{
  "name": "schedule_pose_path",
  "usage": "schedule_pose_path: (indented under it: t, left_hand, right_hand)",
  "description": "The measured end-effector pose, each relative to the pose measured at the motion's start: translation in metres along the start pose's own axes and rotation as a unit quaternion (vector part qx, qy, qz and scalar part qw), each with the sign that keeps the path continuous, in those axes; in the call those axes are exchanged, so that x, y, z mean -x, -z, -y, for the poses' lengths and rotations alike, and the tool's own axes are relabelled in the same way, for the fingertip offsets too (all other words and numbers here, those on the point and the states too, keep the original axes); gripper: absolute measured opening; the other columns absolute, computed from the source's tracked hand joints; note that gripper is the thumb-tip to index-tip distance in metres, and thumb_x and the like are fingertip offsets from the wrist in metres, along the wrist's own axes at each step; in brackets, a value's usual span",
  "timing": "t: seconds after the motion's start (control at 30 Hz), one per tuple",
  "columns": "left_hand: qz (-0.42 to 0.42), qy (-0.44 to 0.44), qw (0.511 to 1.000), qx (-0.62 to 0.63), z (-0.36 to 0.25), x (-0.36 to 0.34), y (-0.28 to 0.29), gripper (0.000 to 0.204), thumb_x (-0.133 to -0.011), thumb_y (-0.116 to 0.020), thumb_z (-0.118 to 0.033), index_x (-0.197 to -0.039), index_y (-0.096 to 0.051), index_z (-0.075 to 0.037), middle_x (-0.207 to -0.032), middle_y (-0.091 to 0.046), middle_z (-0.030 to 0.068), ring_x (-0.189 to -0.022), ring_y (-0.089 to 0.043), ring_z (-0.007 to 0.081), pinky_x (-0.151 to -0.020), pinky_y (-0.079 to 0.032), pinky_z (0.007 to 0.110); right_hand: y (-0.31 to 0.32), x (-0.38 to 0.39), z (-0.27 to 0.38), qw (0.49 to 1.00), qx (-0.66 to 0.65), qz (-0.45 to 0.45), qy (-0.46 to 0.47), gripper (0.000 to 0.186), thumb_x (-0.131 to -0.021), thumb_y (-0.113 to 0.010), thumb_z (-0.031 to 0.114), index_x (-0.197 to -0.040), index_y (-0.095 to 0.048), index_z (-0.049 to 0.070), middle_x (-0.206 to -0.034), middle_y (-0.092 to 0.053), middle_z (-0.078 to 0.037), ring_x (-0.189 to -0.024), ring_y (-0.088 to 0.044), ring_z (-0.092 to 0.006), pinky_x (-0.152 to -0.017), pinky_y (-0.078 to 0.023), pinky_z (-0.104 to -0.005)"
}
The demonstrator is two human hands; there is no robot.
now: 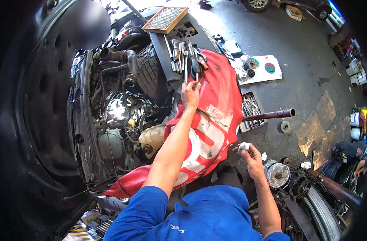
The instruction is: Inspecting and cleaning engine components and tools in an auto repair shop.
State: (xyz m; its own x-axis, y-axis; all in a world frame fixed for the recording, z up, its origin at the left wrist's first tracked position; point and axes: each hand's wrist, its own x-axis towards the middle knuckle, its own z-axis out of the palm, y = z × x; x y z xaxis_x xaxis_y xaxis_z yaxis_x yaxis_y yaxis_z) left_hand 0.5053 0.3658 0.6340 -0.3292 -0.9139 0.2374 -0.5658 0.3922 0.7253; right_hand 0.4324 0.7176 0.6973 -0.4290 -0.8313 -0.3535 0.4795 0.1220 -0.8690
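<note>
My left hand [190, 96] reaches out over the red cloth [221, 90] draped on the car's fender. Its fingers are closed, at the near ends of a long metal tool [186, 66] and a dark-handled screwdriver [194, 63]; whether they grip either one is unclear. Sockets [176, 56] and pliers [201, 55] lie in the same group of tools. Off the cloth's right edge, my right hand [252, 160] is closed around a small crumpled grey-white wad [243, 148], which looks like a rag or paper.
The open engine bay [123, 104] lies left, with a coolant tank [151, 138] beside the cloth. An air filter [166, 19] rests at the front. A dark pipe [270, 115] juts right above a tool tray [252, 108]. Metal parts [278, 174] and another person's hand [358, 168] are at lower right.
</note>
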Motion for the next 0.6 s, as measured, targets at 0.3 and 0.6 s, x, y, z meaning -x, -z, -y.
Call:
schedule_pose_path:
  t: [0.3,0.6]
  left_hand:
    - [-0.018,-0.039,0.999,-0.001,-0.008,0.031,0.024,0.027,-0.086,-0.070,-0.020,-0.107,-0.067,-0.003,-0.095,-0.061,0.0135,-0.085,-0.062,0.0288,-0.077,-0.049,0.039]
    - [0.130,0.054,0.990,0.030,-0.053,0.189,0.138,0.019,-0.093,-0.061,-0.015,-0.103,-0.069,-0.001,-0.091,-0.066,0.0146,-0.080,-0.065,0.0257,-0.072,-0.051,0.035]
  right_hand:
    - [-0.011,-0.010,0.008,0.999,-0.004,0.032,-0.011,0.021,-0.096,-0.060,0.015,-0.112,-0.062,0.001,-0.102,-0.067,-0.006,-0.097,-0.062,-0.0137,-0.090,-0.048,-0.0290]
    - [-0.045,-0.042,0.017,0.992,0.003,0.124,-0.034,0.032,-0.096,-0.063,0.023,-0.119,-0.058,0.002,-0.096,-0.067,-0.006,-0.091,-0.064,-0.0132,-0.083,-0.050,-0.0281]
